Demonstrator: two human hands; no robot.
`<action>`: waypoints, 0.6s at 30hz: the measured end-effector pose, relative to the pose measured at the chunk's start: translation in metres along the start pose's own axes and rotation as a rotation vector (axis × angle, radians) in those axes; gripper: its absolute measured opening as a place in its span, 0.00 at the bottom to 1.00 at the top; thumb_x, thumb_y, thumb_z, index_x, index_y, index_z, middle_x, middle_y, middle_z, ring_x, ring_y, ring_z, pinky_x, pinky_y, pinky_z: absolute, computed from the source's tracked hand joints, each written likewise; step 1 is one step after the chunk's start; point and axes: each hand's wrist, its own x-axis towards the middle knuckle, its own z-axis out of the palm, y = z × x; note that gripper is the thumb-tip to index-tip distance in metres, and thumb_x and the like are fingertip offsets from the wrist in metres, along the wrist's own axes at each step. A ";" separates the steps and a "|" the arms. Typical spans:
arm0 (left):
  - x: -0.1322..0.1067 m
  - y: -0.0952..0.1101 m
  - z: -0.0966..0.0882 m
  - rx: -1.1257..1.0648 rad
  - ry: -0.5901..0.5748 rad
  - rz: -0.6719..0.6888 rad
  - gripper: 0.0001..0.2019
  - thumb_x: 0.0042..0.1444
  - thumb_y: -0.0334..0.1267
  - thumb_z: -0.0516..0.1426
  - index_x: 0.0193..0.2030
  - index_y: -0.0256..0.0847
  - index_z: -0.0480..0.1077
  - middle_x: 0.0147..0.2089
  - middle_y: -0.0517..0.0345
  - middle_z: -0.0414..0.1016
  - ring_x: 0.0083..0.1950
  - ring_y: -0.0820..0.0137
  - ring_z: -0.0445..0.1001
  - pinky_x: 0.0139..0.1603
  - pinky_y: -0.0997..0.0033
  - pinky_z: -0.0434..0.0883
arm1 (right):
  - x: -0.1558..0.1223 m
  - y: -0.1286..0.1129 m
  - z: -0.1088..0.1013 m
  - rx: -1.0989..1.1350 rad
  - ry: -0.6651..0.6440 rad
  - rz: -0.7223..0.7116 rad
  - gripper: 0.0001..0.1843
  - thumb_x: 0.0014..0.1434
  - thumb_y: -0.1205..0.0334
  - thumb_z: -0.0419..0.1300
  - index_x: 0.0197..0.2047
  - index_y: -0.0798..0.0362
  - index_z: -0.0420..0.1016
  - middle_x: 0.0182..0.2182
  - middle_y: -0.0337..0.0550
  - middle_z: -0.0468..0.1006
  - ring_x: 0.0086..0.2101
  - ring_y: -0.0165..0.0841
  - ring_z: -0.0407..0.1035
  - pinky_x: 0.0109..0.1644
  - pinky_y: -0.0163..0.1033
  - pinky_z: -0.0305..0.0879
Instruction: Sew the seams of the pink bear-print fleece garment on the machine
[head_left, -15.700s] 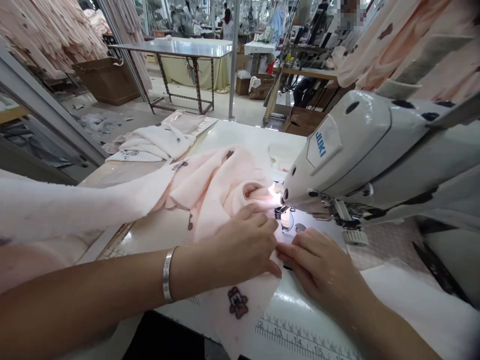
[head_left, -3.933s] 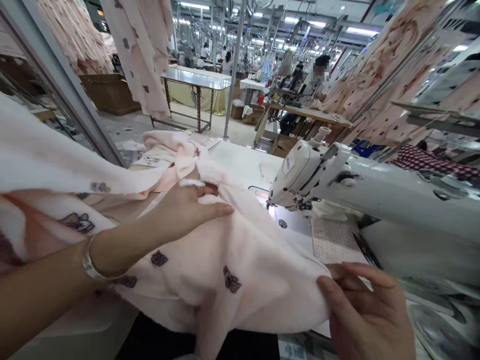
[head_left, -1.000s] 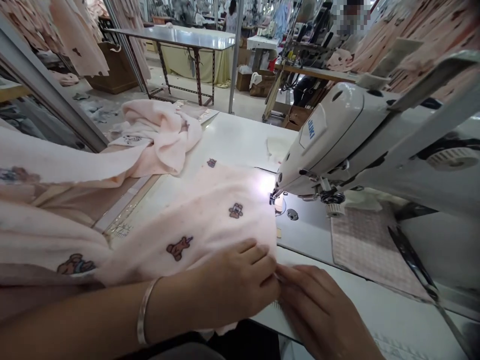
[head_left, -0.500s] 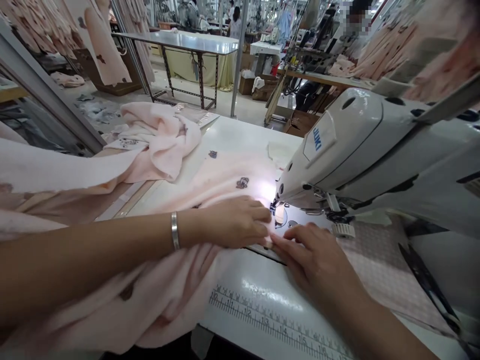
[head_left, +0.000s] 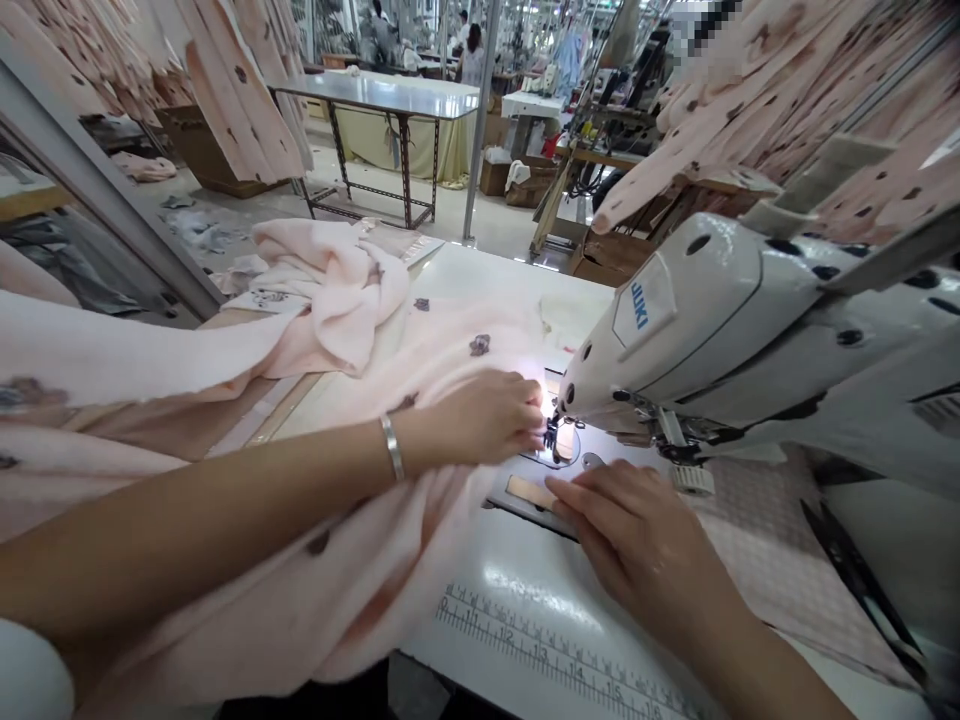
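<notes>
My left hand [head_left: 495,415], with a silver bangle at the wrist, is closed on the edge of pale pink printed fabric [head_left: 450,345] just left of the lit presser foot [head_left: 551,435]. Folds of the same cloth hang below my forearm over the front of the table. The white sewing machine [head_left: 675,320] stands to the right, its head above the needle area. My right hand [head_left: 630,510] rests on the machine bed in front of the needle plate, fingers stretched out, with no fabric in it. Its fingertips lie beside a tan strip [head_left: 529,492] on the bed.
A printed ruler [head_left: 547,655] runs along the table's front edge. Black scissors [head_left: 862,590] lie at the right by checked cloth [head_left: 787,540]. More pink fabric [head_left: 322,290] is heaped at the left. Pink garments [head_left: 232,90] hang behind, beyond a metal post [head_left: 480,130].
My left hand has moved slightly up and away from my right hand, taking the fabric edge with it. The tan strip on the bed is now uncovered. The view has shifted a little.
</notes>
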 end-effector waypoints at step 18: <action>-0.023 0.062 -0.036 0.158 0.544 0.231 0.12 0.64 0.33 0.47 0.34 0.40 0.69 0.33 0.60 0.72 0.34 0.74 0.67 0.39 0.72 0.65 | -0.032 -0.070 -0.027 0.147 0.116 0.115 0.24 0.63 0.67 0.49 0.62 0.56 0.58 0.46 0.53 0.68 0.46 0.35 0.66 0.43 0.37 0.69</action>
